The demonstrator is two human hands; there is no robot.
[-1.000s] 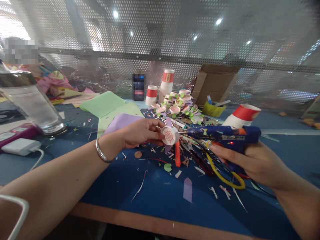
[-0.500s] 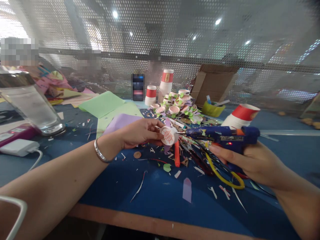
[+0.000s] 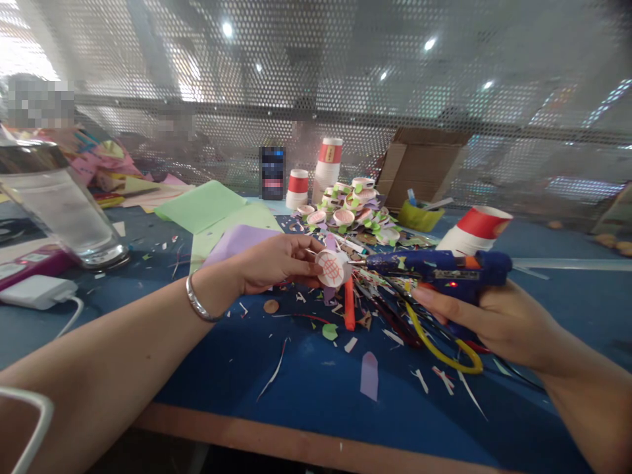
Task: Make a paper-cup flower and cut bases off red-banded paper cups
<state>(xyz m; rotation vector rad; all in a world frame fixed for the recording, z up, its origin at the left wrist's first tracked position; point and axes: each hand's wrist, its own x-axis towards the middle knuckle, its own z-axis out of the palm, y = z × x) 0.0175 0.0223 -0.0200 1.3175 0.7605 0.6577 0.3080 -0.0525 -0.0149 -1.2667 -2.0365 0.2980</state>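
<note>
Between the fingers of my left hand is a small white paper cup base with an orange line drawing on its round face. Purple paper tabs stick out above and below it. My right hand grips a blue hot glue gun with a small red light lit on its side. The gun's metal nozzle is at the right edge of the cup base; whether it touches, I cannot tell. An orange strip and yellow-handled scissors lie on the table below.
Many finished-looking cup bases with green and purple tabs are heaped behind my hands. Paper cup stacks, a tilted cup stack, a cardboard box and a glass of water stand around. Green paper and scraps cover the blue table.
Almost nothing differs. Both hands, the cup base and the glue gun hold nearly the same positions, with the nozzle still at the cup base's right edge.
</note>
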